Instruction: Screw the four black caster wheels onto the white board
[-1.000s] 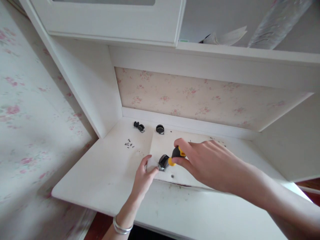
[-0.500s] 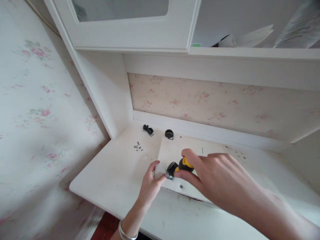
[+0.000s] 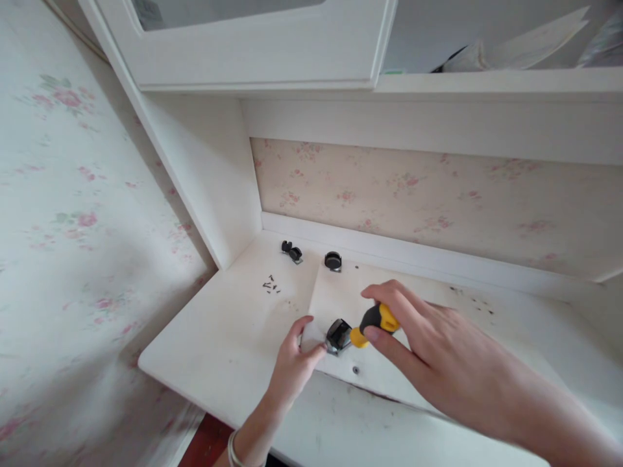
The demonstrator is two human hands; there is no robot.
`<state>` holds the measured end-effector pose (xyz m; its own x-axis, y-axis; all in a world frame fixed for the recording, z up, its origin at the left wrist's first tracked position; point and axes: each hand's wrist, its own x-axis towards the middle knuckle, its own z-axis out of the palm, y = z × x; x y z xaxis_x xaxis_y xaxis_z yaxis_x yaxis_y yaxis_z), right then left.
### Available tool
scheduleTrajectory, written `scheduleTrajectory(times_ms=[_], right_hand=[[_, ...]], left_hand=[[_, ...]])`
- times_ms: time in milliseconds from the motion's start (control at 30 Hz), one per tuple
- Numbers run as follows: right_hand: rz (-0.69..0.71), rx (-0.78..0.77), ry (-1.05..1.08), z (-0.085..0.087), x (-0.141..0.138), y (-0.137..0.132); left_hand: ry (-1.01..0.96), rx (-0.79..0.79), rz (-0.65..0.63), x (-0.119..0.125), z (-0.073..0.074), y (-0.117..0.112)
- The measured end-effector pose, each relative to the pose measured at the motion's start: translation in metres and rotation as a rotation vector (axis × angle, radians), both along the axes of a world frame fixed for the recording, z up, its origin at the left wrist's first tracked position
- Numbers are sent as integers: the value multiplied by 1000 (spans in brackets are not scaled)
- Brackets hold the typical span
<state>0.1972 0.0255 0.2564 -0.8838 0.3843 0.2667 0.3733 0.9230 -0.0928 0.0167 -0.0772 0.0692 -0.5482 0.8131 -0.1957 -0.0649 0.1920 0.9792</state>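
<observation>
In the head view the right grip [image 3: 428, 350] is clenched on the yellow-and-black screwdriver [image 3: 376, 320], whose shaft and tip are hidden behind the black caster [image 3: 338, 336] at the near left corner of the board [image 3: 341, 295] lying on the surface [image 3: 228, 337]. The left grip [image 3: 291, 364] lies released on that corner, thumb against the caster, its bangled wrist cut off by the bottom edge. The screws [image 3: 270, 285] farther back are too small to count.

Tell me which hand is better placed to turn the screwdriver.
Likely the right hand: it grips the screwdriver, pointed at the wheel. The left hand rests on the board edge beside it.
</observation>
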Motion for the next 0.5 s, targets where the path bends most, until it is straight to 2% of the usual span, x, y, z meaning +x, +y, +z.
scheduleTrajectory(times_ms=[100, 200, 267, 433, 500], right_hand=[[69, -333, 35, 1, 1, 3], [47, -499, 98, -1, -1, 3], [59, -476, 116, -4, -3, 1], [62, -221, 134, -11, -10, -5], [47, -165, 153, -13, -12, -7]], left_hand=[[26, -15, -4, 0, 0, 1], [23, -26, -3, 0, 0, 2], [15, -31, -5, 0, 1, 2], [18, -30, 4, 0, 3, 3], [8, -32, 7, 0, 2, 3]])
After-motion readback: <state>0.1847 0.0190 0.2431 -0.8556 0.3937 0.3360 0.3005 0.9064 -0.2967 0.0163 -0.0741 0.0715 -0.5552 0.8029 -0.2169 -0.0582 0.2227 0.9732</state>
